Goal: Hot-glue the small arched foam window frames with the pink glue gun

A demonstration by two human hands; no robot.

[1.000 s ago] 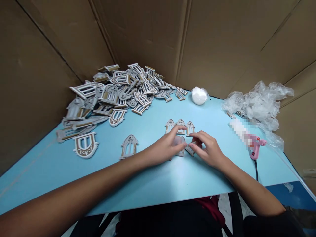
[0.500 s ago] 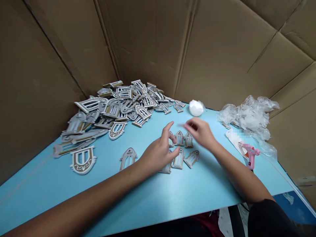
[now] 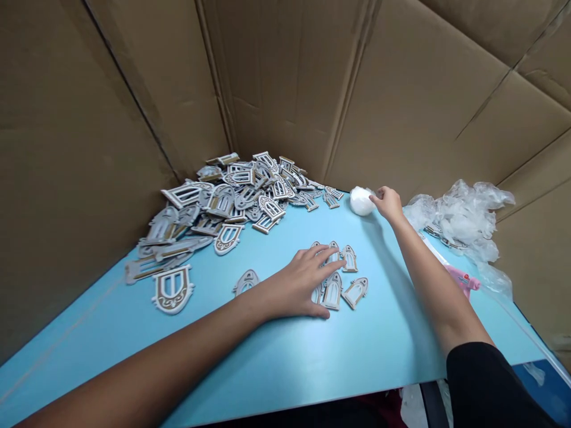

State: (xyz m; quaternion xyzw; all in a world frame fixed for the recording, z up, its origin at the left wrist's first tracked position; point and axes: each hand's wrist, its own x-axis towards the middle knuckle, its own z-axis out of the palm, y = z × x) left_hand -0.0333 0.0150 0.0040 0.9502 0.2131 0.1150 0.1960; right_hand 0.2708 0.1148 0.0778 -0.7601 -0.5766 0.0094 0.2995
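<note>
My left hand (image 3: 303, 280) lies with fingers spread over a group of small arched window frames, covering some of them. One arched window frame (image 3: 355, 292) sits just right of its fingers, and a smaller one (image 3: 350, 259) is behind that. Farther back, my right hand (image 3: 388, 204) pinches at the right edge of a white, fluffy-looking round wad (image 3: 361, 201); its exact material is unclear. Behind my left forearm, another arched frame (image 3: 246, 282) is partly hidden.
A large heap of white-and-brown window frames (image 3: 232, 184) fills the back left. One frame (image 3: 173, 289) lies apart in front of it. Crumpled clear plastic (image 3: 464, 208) and a pink glue gun (image 3: 464, 279), partly behind my right forearm, are at right. Cardboard walls (image 3: 285, 77) enclose the table.
My right hand has moved away from the small frames, back to the white wad. My left hand has flattened and lowered over the frames. The view has shifted slightly.
</note>
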